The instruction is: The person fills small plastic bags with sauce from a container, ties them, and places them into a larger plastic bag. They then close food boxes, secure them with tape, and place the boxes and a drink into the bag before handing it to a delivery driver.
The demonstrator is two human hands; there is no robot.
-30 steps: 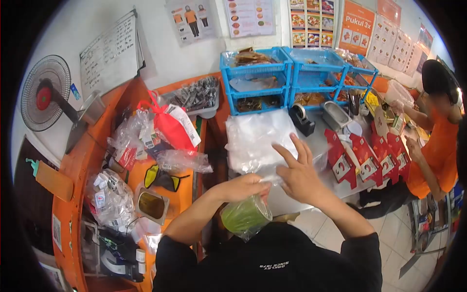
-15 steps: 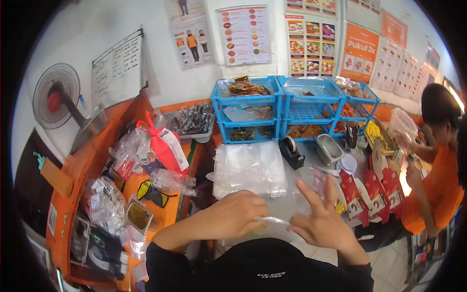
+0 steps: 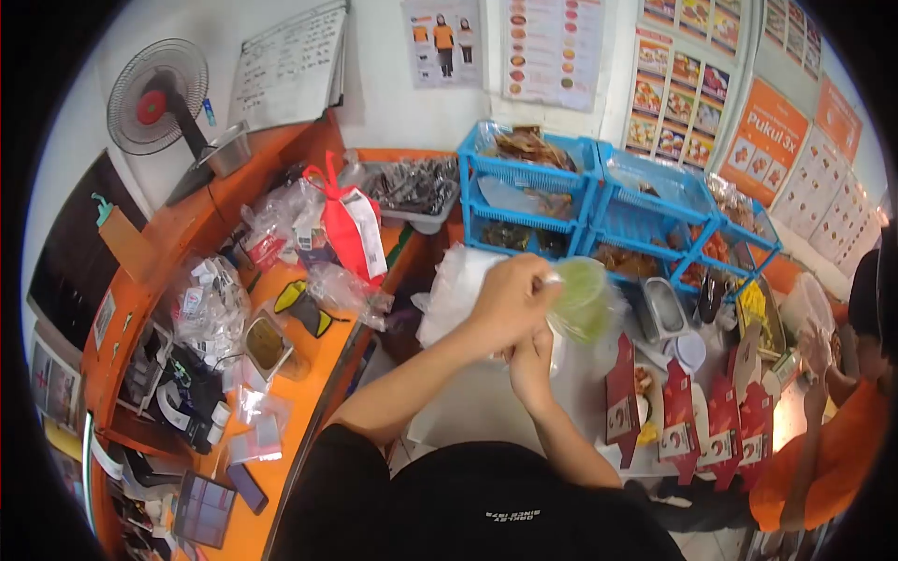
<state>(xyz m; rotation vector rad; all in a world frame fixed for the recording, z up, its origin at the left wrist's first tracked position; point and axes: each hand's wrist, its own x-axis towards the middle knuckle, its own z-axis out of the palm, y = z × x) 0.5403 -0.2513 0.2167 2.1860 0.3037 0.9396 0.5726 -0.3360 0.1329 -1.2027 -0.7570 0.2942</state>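
Over the stack of clear plastic bags (image 3: 454, 290) on the table, my left hand (image 3: 510, 304) is closed, its fingers at the gathered top of a plastic bag with green contents (image 3: 582, 301). That bag hangs out to the right of the fist and is blurred by motion. Just below, my right hand (image 3: 530, 363) is closed and presses up against the left one. Its fingertips are partly hidden, so what it grips does not show.
Blue tiered baskets (image 3: 533, 192) of packed food stand behind the stack. Red food boxes (image 3: 678, 421) and a metal container (image 3: 662, 309) lie to the right, near a person in an orange shirt (image 3: 828, 467). An orange counter (image 3: 309, 365) with bags and a phone (image 3: 247, 488) runs along the left.
Both hands have come together and moved up and forward over the bag stack. The green-filled bag, mostly hidden below the hands before, is now swung out to the right. The view has turned left.
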